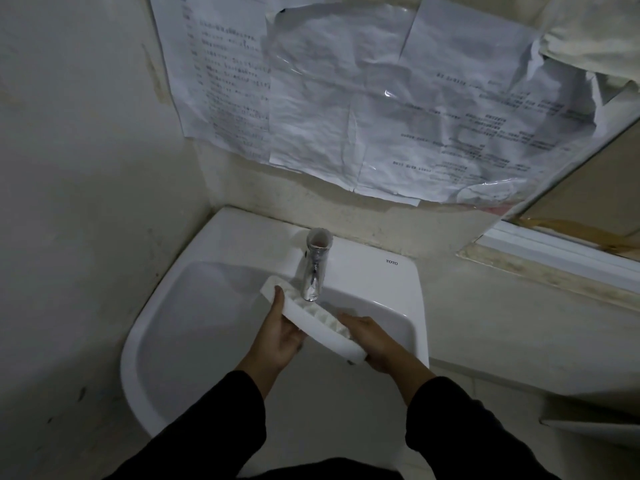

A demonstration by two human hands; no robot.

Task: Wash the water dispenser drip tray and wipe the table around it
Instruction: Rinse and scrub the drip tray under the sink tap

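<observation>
Both hands hold the tray (313, 318) over the sink (194, 306), under the tap (313, 271). My left hand (280, 336) grips the tray's near long edge from below, its thumb running up along the white side wall toward the far end and the other fingers curled underneath, out of sight. My right hand (375, 342) clasps the near right end, fingers laid over the ribbed grid on top and the palm wrapping the rounded corner; I cannot tell where its thumb sits. The tray is long and narrow, and its long axis runs on a slant from far left, beside the tap's base, to near right, above the basin's right half. It is tilted, so its grid side faces up and away from me while the plain side wall faces me. The tap's spout ends just above the tray's middle; I cannot tell whether water is running. Dark sleeves cover both my forearms. The sink is white and stands in a corner, with creased printed papers (363, 109) taped on the wall behind it and a window ledge (561, 252) off to the right.
</observation>
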